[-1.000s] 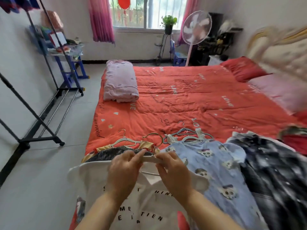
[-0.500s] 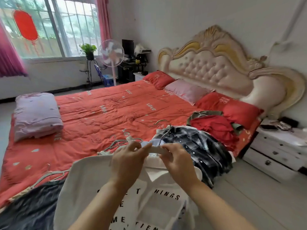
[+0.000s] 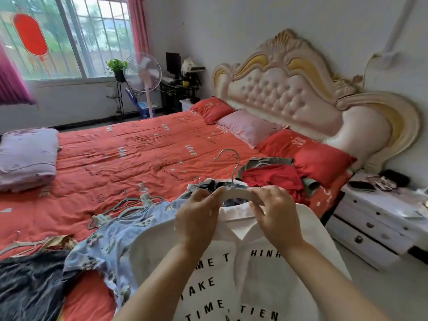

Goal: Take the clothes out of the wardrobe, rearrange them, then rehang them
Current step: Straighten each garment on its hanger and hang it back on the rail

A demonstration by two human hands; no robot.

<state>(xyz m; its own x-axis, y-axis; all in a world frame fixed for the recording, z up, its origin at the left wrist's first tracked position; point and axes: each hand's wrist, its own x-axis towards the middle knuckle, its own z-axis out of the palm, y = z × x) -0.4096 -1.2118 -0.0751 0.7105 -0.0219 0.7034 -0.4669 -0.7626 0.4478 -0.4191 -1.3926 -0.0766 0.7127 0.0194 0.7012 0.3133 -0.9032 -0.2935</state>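
Note:
A white shirt [image 3: 266, 281] with black lettering hangs on a white hanger [image 3: 236, 193] with a metal hook, held up in front of me. My left hand [image 3: 196, 216] grips the hanger's left arm and my right hand [image 3: 273, 216] grips its right arm. On the bed to the left lie a blue cartoon-print garment [image 3: 108, 242], a dark garment [image 3: 30, 283] and loose hangers [image 3: 129, 205]. A plaid shirt [image 3: 208, 185] shows partly behind the hanger. A red garment [image 3: 271, 177] is bunched near the pillows.
The bed [image 3: 129, 158] has an orange-red quilt, a folded lilac blanket [image 3: 27, 156] at the left and pillows [image 3: 250, 126] at the padded headboard [image 3: 289, 89]. A white nightstand [image 3: 379, 225] stands at the right. A fan [image 3: 143, 72] and plant [image 3: 118, 68] stand by the window.
My view has swung from the clothes rack side to the headboard side. The white shirt on its hanger stays in both hands and its metal hook now stands clearly above them.

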